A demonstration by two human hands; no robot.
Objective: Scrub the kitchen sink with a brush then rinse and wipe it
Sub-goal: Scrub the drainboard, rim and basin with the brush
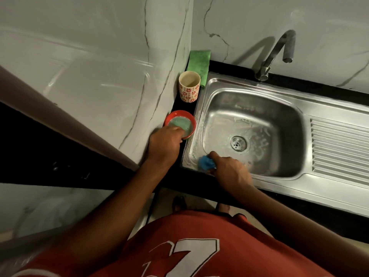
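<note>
Right hand (229, 168) pinches blue scrubber (206, 162) on sink (259, 86) rim; left hand (166, 143) grips red bowl (179, 124).

Sink (283, 108) shiny stainless w/ soap film; walls (99, 66) glossy marble-look; green cloth (198, 62) matt.

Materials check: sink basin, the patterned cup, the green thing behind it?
Sink: stainless steel by the look, brushed sheen with bright reflections and a pressed ribbed drainboard.
Patterned cup: probably glazed ceramic, possibly melamine; smooth cream wall with printed red flowers.
Green cloth: soft woven or microfibre fabric, matte, folded and draped.
</note>
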